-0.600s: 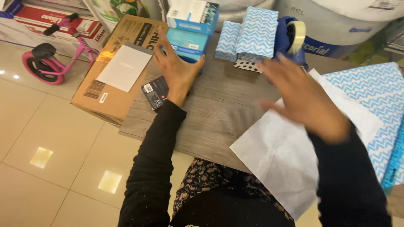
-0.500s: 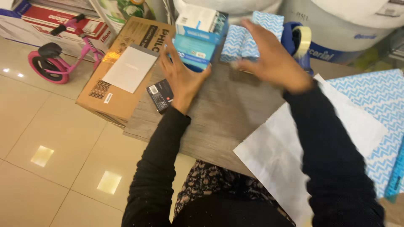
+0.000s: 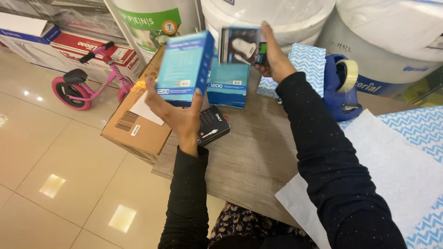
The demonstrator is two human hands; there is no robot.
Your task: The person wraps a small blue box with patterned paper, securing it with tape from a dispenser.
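Left hand (image 3: 177, 115) gripping a blue box (image 3: 185, 68) lifted off the table (image 3: 251, 159), right hand (image 3: 273, 57) holding up a small pale package (image 3: 240, 44) — another blue box (image 3: 227, 84) and a black packet (image 3: 212, 125) below, tape dispenser (image 3: 342, 87) to the right, cardboard carton (image 3: 138, 120) beside the table.

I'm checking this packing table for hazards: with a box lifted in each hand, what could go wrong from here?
The left hand grips the blue box only at its lower edge, so it might tip out and fall on the black box below. The right hand holds the small box up by one side; it could slip onto the table. The right sleeve hangs near the tape dispenser and may knock it.
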